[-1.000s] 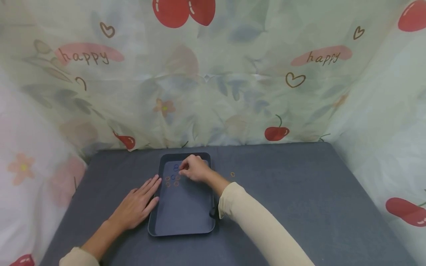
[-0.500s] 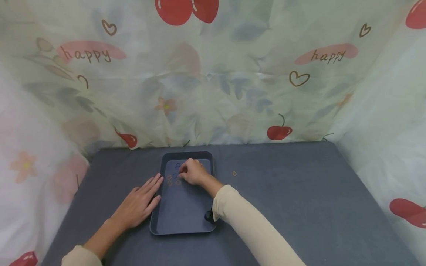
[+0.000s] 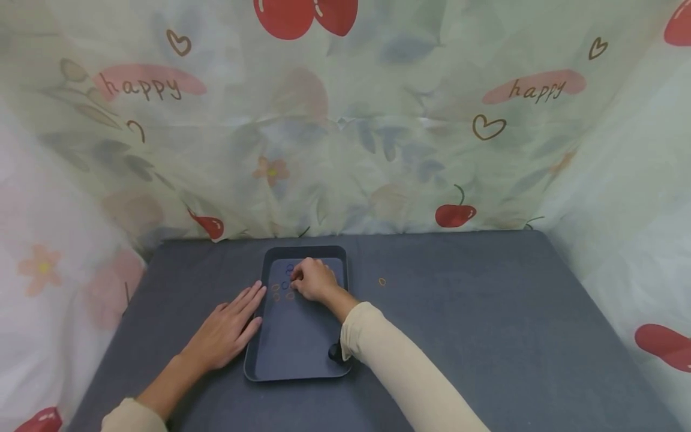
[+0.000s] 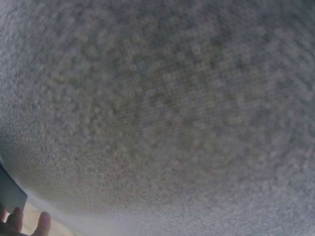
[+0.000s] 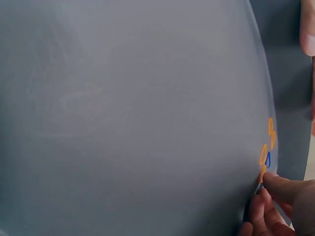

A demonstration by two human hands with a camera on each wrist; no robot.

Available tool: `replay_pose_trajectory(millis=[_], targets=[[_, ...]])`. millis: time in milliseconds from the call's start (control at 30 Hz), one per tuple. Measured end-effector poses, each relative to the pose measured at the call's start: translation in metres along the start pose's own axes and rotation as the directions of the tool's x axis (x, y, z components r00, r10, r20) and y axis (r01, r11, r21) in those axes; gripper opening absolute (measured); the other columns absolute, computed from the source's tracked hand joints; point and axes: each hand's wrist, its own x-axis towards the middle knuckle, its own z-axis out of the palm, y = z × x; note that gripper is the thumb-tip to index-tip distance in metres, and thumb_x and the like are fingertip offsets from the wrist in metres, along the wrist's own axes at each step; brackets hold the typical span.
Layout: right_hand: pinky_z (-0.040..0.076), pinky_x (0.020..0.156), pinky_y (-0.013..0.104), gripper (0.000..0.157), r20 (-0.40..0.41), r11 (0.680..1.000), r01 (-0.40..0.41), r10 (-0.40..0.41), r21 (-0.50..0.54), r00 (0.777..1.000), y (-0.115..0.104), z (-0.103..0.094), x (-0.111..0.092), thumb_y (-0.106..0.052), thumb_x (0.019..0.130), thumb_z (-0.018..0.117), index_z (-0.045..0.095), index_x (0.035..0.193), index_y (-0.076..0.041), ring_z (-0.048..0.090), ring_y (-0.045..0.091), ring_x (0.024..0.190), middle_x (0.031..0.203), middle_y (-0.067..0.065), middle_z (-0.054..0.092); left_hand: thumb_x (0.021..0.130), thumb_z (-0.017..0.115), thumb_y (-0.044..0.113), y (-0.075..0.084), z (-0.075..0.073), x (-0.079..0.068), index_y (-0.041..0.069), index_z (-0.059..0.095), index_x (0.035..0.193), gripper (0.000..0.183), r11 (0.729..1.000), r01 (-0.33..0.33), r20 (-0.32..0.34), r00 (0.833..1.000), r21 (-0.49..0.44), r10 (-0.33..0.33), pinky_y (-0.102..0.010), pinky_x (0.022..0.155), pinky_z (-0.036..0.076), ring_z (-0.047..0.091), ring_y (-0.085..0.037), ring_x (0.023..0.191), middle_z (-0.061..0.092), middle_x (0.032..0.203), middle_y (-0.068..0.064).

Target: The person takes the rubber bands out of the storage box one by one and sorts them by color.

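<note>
Small blue and orange rubber bands lie in the far part of a dark grey tray [image 3: 297, 342]. Two orange bands [image 3: 276, 292] sit near its left side, another orange band [image 3: 290, 296] beside them, and blue bands [image 3: 285, 285] just beyond. My right hand [image 3: 315, 281] is low over the tray, thumb and fingers brought together. In the right wrist view its fingertips pinch an orange rubber band [image 5: 262, 174]; the hand covers this spot in the head view. My left hand [image 3: 227, 330] lies flat, its fingertips against the tray's left rim.
One orange band [image 3: 382, 281] lies on the grey tabletop [image 3: 475, 324] to the right of the tray. A printed curtain [image 3: 345, 150] stands behind the table and along both sides. A black wrist device [image 3: 336, 353] hangs under the right sleeve, over the tray's right rim.
My right hand has come slightly lower and nearer over the bands, covering an orange one that showed beside it earlier. My left hand has stayed at the rim. The head view has shifted slightly.
</note>
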Motion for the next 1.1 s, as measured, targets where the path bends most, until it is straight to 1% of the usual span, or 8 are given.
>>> replay_pose_trajectory(millis=[167, 433, 600, 733, 900, 1100], targets=[[0.049, 0.076, 0.035, 0.009, -0.015, 1.0, 0.006, -0.006, -0.021, 1.0, 0.0, 0.002, 0.0, -0.022, 0.088, 0.074, 0.078, 0.096, -0.021, 0.062, 0.008, 0.079, 0.081, -0.014, 0.066, 0.102, 0.05, 0.033, 0.0, 0.0, 0.0, 0.01, 0.03, 0.154, 0.06, 1.0, -0.001, -0.007, 1.0, 0.0, 0.001, -0.053, 0.093, 0.041, 0.035, -0.028, 0.139, 0.027, 0.158, -0.007], [0.048, 0.072, 0.034, 0.006, -0.007, 0.999, 0.024, -0.024, -0.023, 1.0, 0.002, 0.003, 0.001, -0.022, 0.088, 0.075, 0.078, 0.092, -0.022, 0.06, 0.007, 0.074, 0.078, -0.014, 0.064, 0.102, 0.051, 0.032, 0.001, 0.0, 0.0, 0.011, 0.03, 0.154, 0.06, 1.0, 0.007, -0.002, 1.0, 0.003, -0.007, -0.053, 0.092, 0.041, 0.035, -0.027, 0.139, 0.026, 0.158, -0.006], [0.048, 0.073, 0.035, 0.002, 0.0, 0.999, 0.022, -0.022, -0.033, 1.0, 0.002, 0.003, 0.002, -0.022, 0.087, 0.075, 0.078, 0.086, -0.022, 0.06, 0.008, 0.074, 0.076, -0.015, 0.065, 0.101, 0.051, 0.032, 0.002, -0.001, 0.0, 0.011, 0.03, 0.154, 0.061, 1.0, 0.013, 0.0, 1.0, 0.0, -0.013, -0.053, 0.093, 0.041, 0.035, -0.027, 0.139, 0.026, 0.158, -0.007], [0.049, 0.073, 0.036, 0.006, 0.015, 0.999, 0.025, -0.024, -0.041, 1.0, 0.003, 0.0, 0.001, -0.022, 0.087, 0.075, 0.077, 0.082, -0.023, 0.06, 0.009, 0.074, 0.077, -0.015, 0.065, 0.102, 0.051, 0.032, 0.004, -0.001, 0.001, 0.01, 0.03, 0.154, 0.06, 1.0, 0.015, 0.006, 1.0, -0.002, -0.015, -0.054, 0.093, 0.041, 0.034, -0.028, 0.139, 0.026, 0.158, -0.008], [0.049, 0.072, 0.034, 0.006, 0.035, 0.998, 0.065, -0.065, -0.018, 0.997, 0.003, -0.01, -0.001, -0.021, 0.088, 0.074, 0.078, 0.083, -0.022, 0.06, 0.006, 0.071, 0.078, -0.015, 0.067, 0.102, 0.051, 0.031, 0.004, 0.0, 0.001, 0.009, 0.031, 0.154, 0.06, 1.0, 0.016, 0.009, 1.0, 0.003, -0.016, -0.054, 0.093, 0.04, 0.034, -0.028, 0.139, 0.027, 0.158, -0.008], [0.048, 0.064, 0.027, 0.005, 0.015, 0.991, 0.127, -0.128, 0.034, 0.992, 0.003, -0.035, -0.003, -0.02, 0.087, 0.075, 0.079, 0.089, -0.017, 0.06, 0.004, 0.067, 0.079, -0.012, 0.069, 0.102, 0.051, 0.031, 0.002, 0.0, 0.001, 0.01, 0.03, 0.154, 0.06, 1.0, 0.012, 0.008, 1.0, 0.001, -0.012, -0.054, 0.094, 0.04, 0.034, -0.028, 0.139, 0.026, 0.158, -0.008]])
